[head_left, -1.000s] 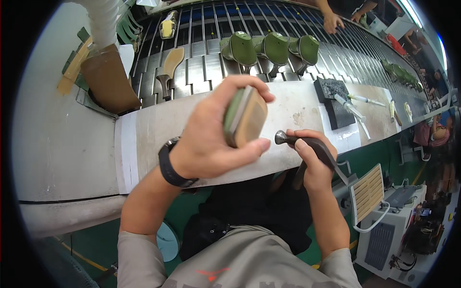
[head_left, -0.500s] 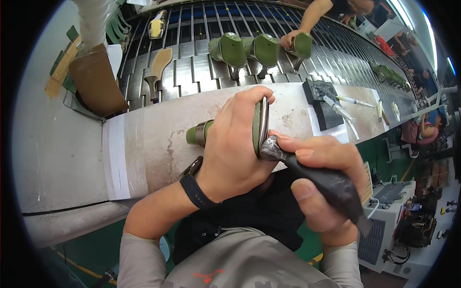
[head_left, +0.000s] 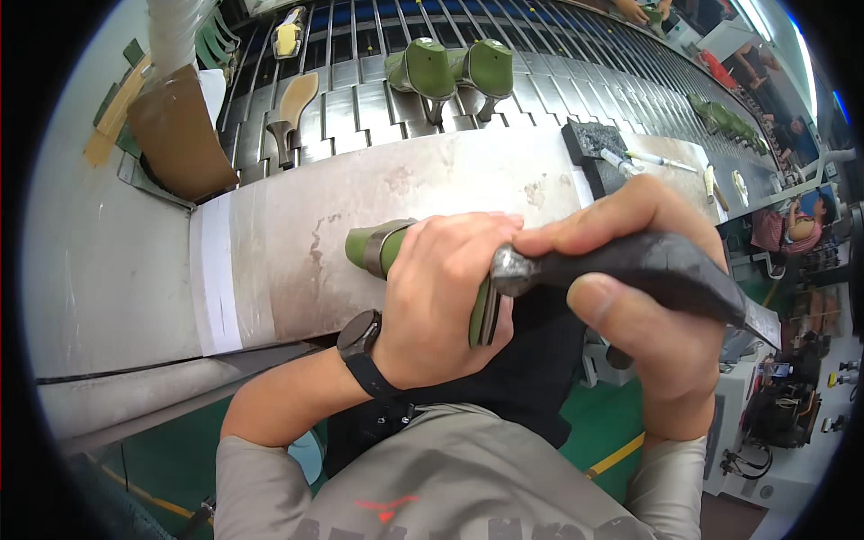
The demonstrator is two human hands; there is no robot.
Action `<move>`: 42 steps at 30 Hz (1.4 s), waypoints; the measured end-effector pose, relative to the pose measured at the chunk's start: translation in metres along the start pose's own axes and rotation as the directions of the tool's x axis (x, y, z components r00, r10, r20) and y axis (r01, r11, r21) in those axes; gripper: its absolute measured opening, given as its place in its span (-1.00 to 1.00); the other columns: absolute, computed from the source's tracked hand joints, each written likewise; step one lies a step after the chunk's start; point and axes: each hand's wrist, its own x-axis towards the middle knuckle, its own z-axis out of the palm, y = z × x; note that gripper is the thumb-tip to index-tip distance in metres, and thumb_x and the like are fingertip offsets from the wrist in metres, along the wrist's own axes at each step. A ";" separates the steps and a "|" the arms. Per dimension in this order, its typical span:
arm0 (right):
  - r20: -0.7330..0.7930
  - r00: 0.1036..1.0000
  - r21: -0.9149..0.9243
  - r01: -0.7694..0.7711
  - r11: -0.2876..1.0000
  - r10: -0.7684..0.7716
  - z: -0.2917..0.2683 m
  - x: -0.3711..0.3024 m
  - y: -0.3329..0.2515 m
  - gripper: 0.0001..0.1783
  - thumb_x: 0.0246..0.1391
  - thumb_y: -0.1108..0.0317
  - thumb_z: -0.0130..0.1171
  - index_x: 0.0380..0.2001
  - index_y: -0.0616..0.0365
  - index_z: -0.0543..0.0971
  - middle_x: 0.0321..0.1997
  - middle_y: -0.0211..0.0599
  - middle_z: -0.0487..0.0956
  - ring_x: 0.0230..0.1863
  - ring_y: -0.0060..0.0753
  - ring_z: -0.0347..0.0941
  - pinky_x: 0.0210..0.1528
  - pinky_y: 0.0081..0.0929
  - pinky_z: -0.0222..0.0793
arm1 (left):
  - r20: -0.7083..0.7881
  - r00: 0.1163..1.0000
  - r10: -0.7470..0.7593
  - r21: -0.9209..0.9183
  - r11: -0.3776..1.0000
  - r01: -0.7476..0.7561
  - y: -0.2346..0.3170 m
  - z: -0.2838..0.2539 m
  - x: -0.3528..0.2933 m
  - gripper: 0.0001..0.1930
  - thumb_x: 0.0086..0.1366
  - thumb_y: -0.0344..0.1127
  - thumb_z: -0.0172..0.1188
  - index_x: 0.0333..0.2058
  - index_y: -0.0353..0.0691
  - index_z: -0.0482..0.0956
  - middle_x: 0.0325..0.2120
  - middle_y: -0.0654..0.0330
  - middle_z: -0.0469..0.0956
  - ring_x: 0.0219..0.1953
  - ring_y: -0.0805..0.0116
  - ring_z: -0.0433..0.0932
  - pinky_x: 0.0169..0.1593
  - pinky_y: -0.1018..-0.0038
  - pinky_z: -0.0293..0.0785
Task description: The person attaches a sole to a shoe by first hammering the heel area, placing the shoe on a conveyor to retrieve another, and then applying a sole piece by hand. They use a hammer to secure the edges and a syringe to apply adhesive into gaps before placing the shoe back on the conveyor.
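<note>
My left hand [head_left: 450, 301] is wrapped round a high-heeled shoe on a green last [head_left: 364, 249], lying sideways just over the bench's near edge. A dark strap [head_left: 385, 249] crosses the last, and the sole's brown edge shows past my fingers; the rest is hidden under the hand. In my right hand [head_left: 661, 333] is a shoemaker's hammer [head_left: 661, 267], gripped by its dark head. Its rounded metal face is close by the sole edge and my left fingers; whether it touches cannot be told. A flat metal blade forms its other end.
On the slatted conveyor [head_left: 360, 112] stand two green lasts with shoes [head_left: 427, 70], a heeled sole piece [head_left: 292, 108] and a yellow-topped item [head_left: 288, 36]. A black block [head_left: 594, 142] and syringes [head_left: 661, 160] lie right on the bench [head_left: 432, 166]. A co-worker's hand [head_left: 630, 11] is beyond.
My left hand has brought the shoe lower and closer to me. The hammer has swung to a flatter angle. The co-worker's hand has drawn back, and the third shoe has left its place.
</note>
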 end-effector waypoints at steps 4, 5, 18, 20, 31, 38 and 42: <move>0.126 0.992 0.144 0.001 0.990 -0.019 0.020 -0.035 0.019 -0.60 0.10 0.35 0.47 -0.12 0.38 0.56 0.01 0.23 0.73 0.10 -0.11 0.71 0.28 -0.17 0.57 | -0.135 0.983 0.122 0.093 0.990 -0.110 0.008 -0.001 -0.034 -0.38 0.25 -0.40 0.40 0.25 -0.27 0.35 0.14 -0.05 0.61 0.11 -0.07 0.67 0.25 -0.04 0.48; 0.156 0.988 0.179 -0.026 0.984 -0.002 0.030 -0.046 0.029 -0.63 0.13 0.40 0.44 -0.08 0.38 0.56 0.06 0.23 0.72 0.13 -0.10 0.69 0.30 -0.16 0.55 | -0.155 0.975 0.162 0.149 0.979 -0.139 0.002 0.000 -0.050 -0.39 0.30 -0.37 0.40 0.26 -0.27 0.34 0.16 -0.06 0.61 0.13 -0.07 0.66 0.29 -0.05 0.47; -0.191 0.955 0.152 0.258 0.954 -0.227 0.123 -0.114 0.146 -0.58 0.11 0.59 0.41 0.04 0.45 0.58 0.12 0.36 0.69 0.19 0.14 0.70 0.27 -0.16 0.61 | 0.013 0.998 -0.069 0.479 0.876 0.055 -0.030 0.004 -0.126 -0.05 0.28 0.01 0.53 0.44 -0.28 0.19 0.40 -0.29 0.37 0.43 -0.37 0.39 0.51 -0.30 0.12; -0.183 0.950 0.140 0.278 0.950 -0.251 0.119 -0.106 0.146 -0.58 0.11 0.59 0.40 0.04 0.45 0.58 0.12 0.36 0.69 0.21 0.15 0.69 0.29 -0.12 0.60 | 0.014 0.997 -0.072 0.477 0.877 0.056 -0.030 0.004 -0.128 -0.07 0.29 -0.01 0.52 0.44 -0.28 0.20 0.39 -0.29 0.38 0.43 -0.37 0.40 0.51 -0.30 0.13; -0.074 0.994 0.522 -0.026 0.853 0.075 0.057 -0.039 0.153 -0.69 0.26 0.48 0.30 0.02 0.36 0.56 0.14 0.20 0.71 0.21 -0.06 0.67 0.35 -0.16 0.52 | -0.077 0.986 -0.145 0.463 0.871 0.165 -0.023 0.011 -0.127 -0.63 0.50 -0.33 0.23 0.21 -0.17 0.43 0.25 -0.12 0.58 0.32 -0.16 0.56 0.49 -0.23 0.23; 0.272 0.962 0.063 -0.006 0.998 -0.012 0.041 0.011 0.122 -0.66 0.09 0.57 0.46 -0.06 0.35 0.65 -0.01 0.05 0.78 -0.01 -0.16 0.80 0.10 -0.32 0.67 | -0.060 0.983 -0.172 0.453 0.873 0.180 -0.022 0.005 -0.124 -0.64 0.50 -0.36 0.21 0.20 -0.16 0.43 0.24 -0.08 0.60 0.30 -0.11 0.59 0.50 -0.24 0.22; 0.293 0.956 0.089 -0.025 0.996 -0.002 0.044 -0.004 0.125 -0.59 0.09 0.55 0.49 0.00 0.38 0.62 0.08 0.16 0.74 0.15 0.04 0.73 0.23 -0.20 0.64 | -0.038 0.980 -0.195 0.467 0.864 0.190 -0.022 0.004 -0.125 -0.66 0.52 -0.31 0.20 0.20 -0.14 0.44 0.24 -0.05 0.60 0.29 -0.06 0.60 0.52 -0.23 0.20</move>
